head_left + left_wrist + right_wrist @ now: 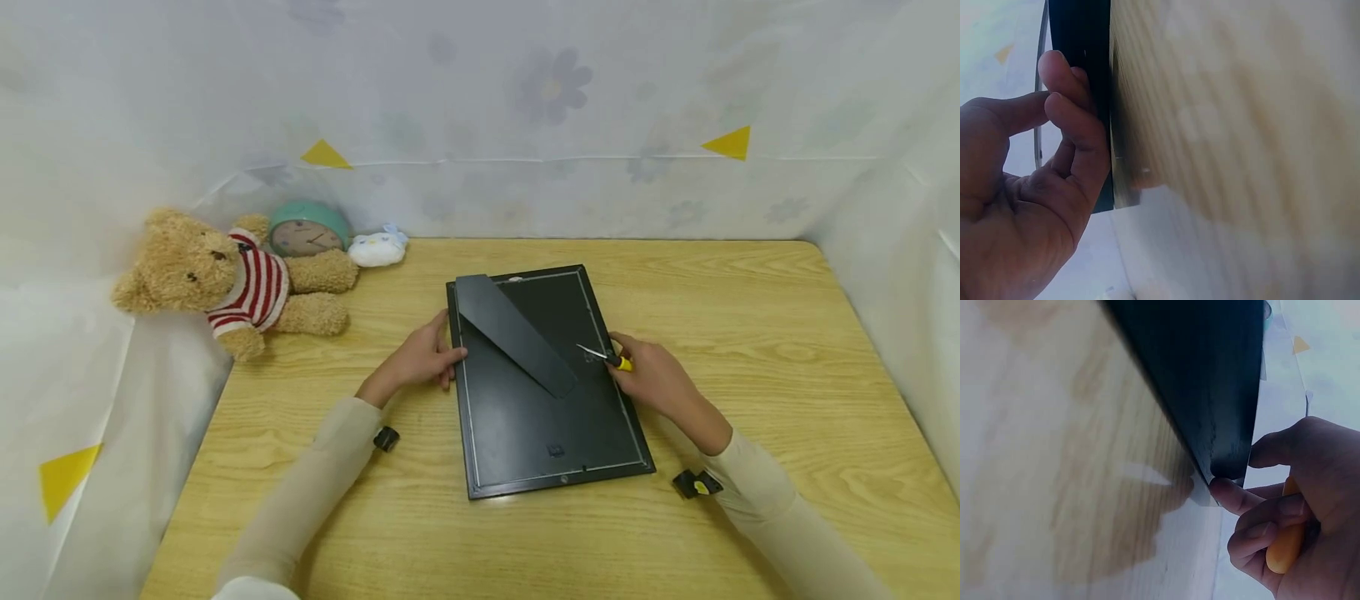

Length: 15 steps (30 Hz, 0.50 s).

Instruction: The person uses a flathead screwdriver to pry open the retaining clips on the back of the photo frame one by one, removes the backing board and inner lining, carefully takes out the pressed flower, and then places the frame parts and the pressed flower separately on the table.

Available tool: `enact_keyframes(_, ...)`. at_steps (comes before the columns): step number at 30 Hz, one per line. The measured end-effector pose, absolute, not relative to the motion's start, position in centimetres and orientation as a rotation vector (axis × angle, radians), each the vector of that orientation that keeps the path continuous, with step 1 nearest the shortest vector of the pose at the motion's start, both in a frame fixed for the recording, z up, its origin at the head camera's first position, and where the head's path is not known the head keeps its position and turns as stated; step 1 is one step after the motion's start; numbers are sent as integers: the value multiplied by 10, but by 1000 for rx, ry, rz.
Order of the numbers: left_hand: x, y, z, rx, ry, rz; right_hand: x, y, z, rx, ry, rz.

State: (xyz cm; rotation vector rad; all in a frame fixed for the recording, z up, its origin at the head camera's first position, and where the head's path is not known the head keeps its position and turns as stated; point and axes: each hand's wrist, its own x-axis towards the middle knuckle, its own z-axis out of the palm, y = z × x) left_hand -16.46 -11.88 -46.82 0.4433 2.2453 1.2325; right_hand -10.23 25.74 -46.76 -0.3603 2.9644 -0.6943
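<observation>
A black picture frame (510,425) lies back side up on the table, a little tilted in the head view. Its easel leg (517,333) runs slantwise across the backing. My left hand (420,357) grips the left edge, thumb on top and fingers along the side, as the left wrist view also shows. At the right edge my right hand (656,375) holds the frame between thumb and finger. Its other fingers curl round the yellow handle (1285,547) of a screwdriver (618,362), whose thin metal shaft points left over the backing.
On the table's back left lies a teddy bear (258,283) in a striped shirt. Beside it are a teal clock (309,229) and a small white plush (378,248). A pale flowered curtain (480,108) hangs behind the wooden table (750,333).
</observation>
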Motion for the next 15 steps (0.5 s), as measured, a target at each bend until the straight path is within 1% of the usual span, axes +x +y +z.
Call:
enact_keyframes(5, -154, -117, -467, 433, 2208, 1230, -97, 262, -465, -353, 2935, -671)
enact_keyframes(8, -156, -121, -459, 491, 2252, 1134, -98, 264, -458, -394, 2909, -641)
enact_keyframes(11, -162, -129, -448, 615, 2441, 933, -102, 266, -445, -424, 2874, -608)
enact_keyframes(15, -174, -138, -434, 906, 2678, 605, -110, 264, -423, -439, 2853, -606)
